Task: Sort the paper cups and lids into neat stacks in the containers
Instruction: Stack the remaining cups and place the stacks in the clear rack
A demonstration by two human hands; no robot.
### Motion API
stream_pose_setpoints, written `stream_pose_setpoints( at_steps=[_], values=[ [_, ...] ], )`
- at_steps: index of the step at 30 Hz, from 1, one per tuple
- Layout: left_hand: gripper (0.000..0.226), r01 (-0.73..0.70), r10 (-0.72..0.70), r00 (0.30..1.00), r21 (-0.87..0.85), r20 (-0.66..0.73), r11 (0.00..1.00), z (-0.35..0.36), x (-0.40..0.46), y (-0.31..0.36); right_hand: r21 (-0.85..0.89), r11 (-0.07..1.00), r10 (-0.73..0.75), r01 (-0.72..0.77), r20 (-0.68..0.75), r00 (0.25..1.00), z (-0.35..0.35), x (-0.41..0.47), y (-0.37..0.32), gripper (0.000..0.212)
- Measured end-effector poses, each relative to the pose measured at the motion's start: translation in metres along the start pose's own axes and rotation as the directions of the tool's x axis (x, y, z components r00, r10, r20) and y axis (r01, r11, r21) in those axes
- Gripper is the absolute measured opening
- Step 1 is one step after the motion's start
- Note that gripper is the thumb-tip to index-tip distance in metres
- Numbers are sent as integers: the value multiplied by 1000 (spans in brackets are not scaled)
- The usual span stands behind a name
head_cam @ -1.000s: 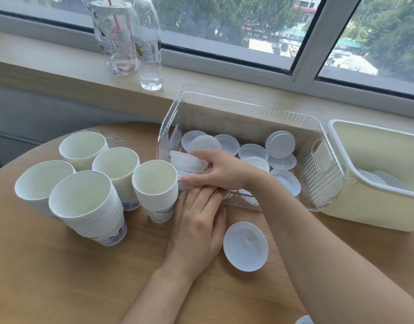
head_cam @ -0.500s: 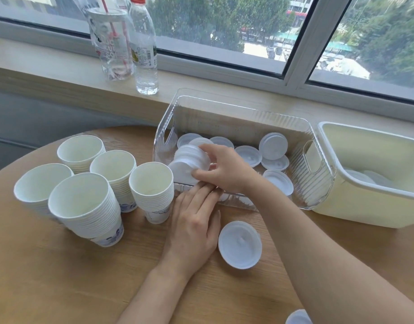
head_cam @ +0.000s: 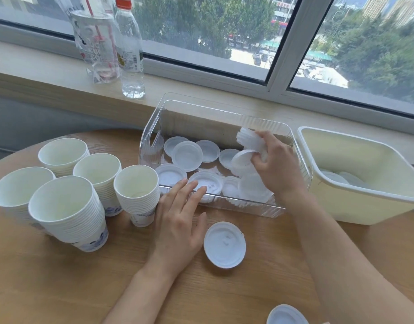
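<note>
A clear ribbed bin (head_cam: 248, 208) stands mid-table with several loose white lids (head_cam: 187, 155) on its floor. My right hand (head_cam: 274, 164) is inside the bin toward its right end and grips a stack of lids (head_cam: 249, 141) tilted on edge. My left hand (head_cam: 178, 218) lies flat on the table with its straight fingertips against the bin's front wall. Several stacks of white paper cups (head_cam: 65, 206) stand at the left. One lid (head_cam: 224, 244) lies on the table beside my left hand, and another lid (head_cam: 286, 314) shows at the bottom edge.
A cream bin (head_cam: 364, 202) with a few lids inside stands to the right, touching the clear bin. A water bottle (head_cam: 130, 50) and a clear tumbler with a straw (head_cam: 96, 45) stand on the window sill behind the round wooden table (head_cam: 49, 288).
My right hand has carried the lid stack from the bin's left front corner over to its right end and tipped it on edge. My left hand stayed put.
</note>
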State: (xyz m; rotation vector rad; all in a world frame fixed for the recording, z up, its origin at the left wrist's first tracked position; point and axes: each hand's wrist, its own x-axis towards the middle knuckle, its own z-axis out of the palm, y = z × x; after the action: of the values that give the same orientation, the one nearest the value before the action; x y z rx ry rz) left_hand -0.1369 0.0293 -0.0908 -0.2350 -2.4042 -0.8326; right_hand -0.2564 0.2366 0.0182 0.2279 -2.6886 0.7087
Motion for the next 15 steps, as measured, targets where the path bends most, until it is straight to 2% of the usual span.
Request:
stream_pose_setpoints(
  at_steps=[4,7,10,12,15],
  values=[
    [52,6,-6,1000,0,11,1000,-1,0,1,-108,994,29,-30,-11,1000,-9,-6,-3,78],
    [52,9,-9,1000,-5,14,1000,0,0,2,-57,994,-93,93,1,996,-5,-9,-17,80],
    [53,14,-14,1000,-9,18,1000,0,0,1,61,974,-226,219,180,957,9,-2,-35,62],
    [53,17,-16,1000,-5,14,1000,1,0,1,97,964,-267,249,312,912,27,8,-45,52],
    [53,12,-12,1000,-4,8,1000,2,-1,1,88,970,-243,227,417,876,58,28,-56,57]
  ],
)
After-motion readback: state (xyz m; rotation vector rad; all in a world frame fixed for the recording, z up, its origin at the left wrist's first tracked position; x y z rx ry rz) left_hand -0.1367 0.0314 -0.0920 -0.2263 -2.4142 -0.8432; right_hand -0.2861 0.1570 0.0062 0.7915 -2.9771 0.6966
